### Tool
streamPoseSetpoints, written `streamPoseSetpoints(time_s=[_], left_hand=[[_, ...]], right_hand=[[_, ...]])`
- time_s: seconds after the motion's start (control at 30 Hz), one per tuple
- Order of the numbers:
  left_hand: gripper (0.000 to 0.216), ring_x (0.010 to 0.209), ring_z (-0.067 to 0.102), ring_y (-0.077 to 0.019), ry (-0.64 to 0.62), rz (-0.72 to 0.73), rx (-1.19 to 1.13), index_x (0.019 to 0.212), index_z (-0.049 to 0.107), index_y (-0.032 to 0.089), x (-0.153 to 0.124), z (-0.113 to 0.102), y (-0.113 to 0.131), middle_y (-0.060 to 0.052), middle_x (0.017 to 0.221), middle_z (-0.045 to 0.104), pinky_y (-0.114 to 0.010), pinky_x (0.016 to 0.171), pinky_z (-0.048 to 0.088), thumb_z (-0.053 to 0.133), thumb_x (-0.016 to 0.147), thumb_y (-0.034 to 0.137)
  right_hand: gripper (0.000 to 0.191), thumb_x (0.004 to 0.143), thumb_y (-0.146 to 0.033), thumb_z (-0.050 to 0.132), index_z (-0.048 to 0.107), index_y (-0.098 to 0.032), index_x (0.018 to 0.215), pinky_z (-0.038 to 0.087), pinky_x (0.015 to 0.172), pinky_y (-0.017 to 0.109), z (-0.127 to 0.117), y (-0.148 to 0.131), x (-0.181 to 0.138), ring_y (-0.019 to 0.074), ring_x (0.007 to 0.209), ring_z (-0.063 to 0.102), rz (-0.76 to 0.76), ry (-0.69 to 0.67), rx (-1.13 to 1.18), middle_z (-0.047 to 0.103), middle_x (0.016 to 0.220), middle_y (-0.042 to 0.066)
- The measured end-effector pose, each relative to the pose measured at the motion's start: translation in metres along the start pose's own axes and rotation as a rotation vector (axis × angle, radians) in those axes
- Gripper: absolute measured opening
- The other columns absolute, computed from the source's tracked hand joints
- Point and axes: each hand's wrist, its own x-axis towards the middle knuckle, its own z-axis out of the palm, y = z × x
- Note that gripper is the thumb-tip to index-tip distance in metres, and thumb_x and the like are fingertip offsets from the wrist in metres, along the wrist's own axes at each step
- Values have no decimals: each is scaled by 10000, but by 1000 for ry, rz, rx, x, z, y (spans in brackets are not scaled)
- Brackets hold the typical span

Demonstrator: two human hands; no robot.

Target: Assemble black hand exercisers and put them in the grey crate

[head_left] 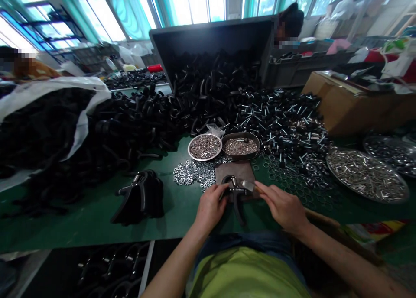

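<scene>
My left hand [211,204] is closed on a black clamp [238,207], which has a curved handle and a small metal spring. The clamp rests over a brown block [225,171] on the green table. In my right hand [284,205] is a small hammer [248,185], its metal head beside the clamp's middle. Part of the handle is hidden by my fingers. To the left stands a row of similar black clamps [143,196]. Loose nuts [191,173] lie just beyond my left hand.
Beyond the block sit a round bowl [205,160] and an oval tin [240,157] of small metal parts. A tipped grey crate [211,34] spills black parts. Screws with black knobs [279,120], a large metal tray [386,199] and a cardboard box [338,103] are rightward. Two people are farther back.
</scene>
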Motion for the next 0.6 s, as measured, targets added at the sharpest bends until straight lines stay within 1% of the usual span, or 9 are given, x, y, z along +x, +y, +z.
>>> streamPoseSetpoints(time_s=[0.03, 0.1, 0.17, 0.23, 0.3, 0.33, 0.43, 0.53, 0.6], left_hand=[[376, 859, 590, -189, 4, -46, -93, 1136, 624, 241, 1, -1, 0, -56, 966, 629, -322, 806, 461, 569, 776, 147], [336, 823, 600, -180, 12, -199, -391, 1108, 649, 218, 2, -3, 1, -56, 941, 649, -303, 771, 473, 611, 774, 205], [340, 791, 616, -176, 21, -388, -760, 1080, 653, 166, 4, 0, 6, -69, 928, 668, -282, 715, 494, 659, 756, 270], [335, 752, 628, -165, 18, -565, -1061, 1027, 660, 124, 5, 4, 16, -92, 928, 681, -266, 676, 510, 681, 747, 306], [312, 765, 644, -162, 27, -687, -1249, 992, 668, 102, 4, 9, 27, -119, 969, 687, -271, 717, 523, 688, 746, 294], [312, 799, 653, -166, 29, -726, -1306, 998, 670, 101, 2, 11, 33, -128, 1003, 686, -281, 772, 520, 695, 741, 277], [401, 992, 632, -200, 12, -726, -1321, 1092, 657, 135, -6, 12, 45, -122, 1134, 659, -318, 954, 447, 720, 717, 263], [482, 1200, 513, -235, -92, -610, -1161, 1168, 629, 179, -14, 2, 51, -98, 1272, 585, -350, 1052, 352, 726, 712, 302], [459, 1258, 455, -241, -139, -502, -1013, 1166, 632, 196, -12, -9, 51, -85, 1323, 544, -358, 1067, 327, 706, 730, 319]], right_hand=[[378, 940, -285, 414, 510, -223, 1300, 431, 656, 254, 3, 9, -6, 132, 736, 609, 23, 46, -38, 644, 827, 23], [360, 928, -298, 445, 545, -233, 1268, 406, 683, 267, 8, 27, -19, 139, 754, 588, 62, 99, -131, 642, 838, 33], [330, 915, -321, 469, 589, -256, 1215, 376, 668, 284, 14, 43, -27, 155, 756, 565, 91, 96, -234, 640, 838, 39], [314, 908, -338, 476, 610, -263, 1182, 348, 653, 299, 19, 54, -29, 173, 765, 544, 108, 62, -307, 639, 840, 48], [310, 906, -336, 475, 615, -251, 1170, 334, 666, 314, 23, 61, -25, 193, 804, 531, 111, 31, -331, 640, 857, 59], [307, 906, -329, 475, 617, -242, 1164, 331, 681, 321, 24, 62, -21, 203, 830, 526, 106, 23, -327, 641, 872, 65], [296, 905, -319, 473, 630, -224, 1137, 334, 740, 342, 26, 65, -2, 223, 906, 513, 73, 28, -265, 643, 941, 81], [305, 911, -332, 452, 651, -189, 1092, 352, 781, 342, 24, 67, 31, 224, 948, 505, 68, 64, -138, 639, 993, 94], [317, 919, -333, 427, 676, -173, 1033, 368, 799, 326, 20, 67, 61, 215, 956, 502, 81, 59, -53, 642, 998, 92]])
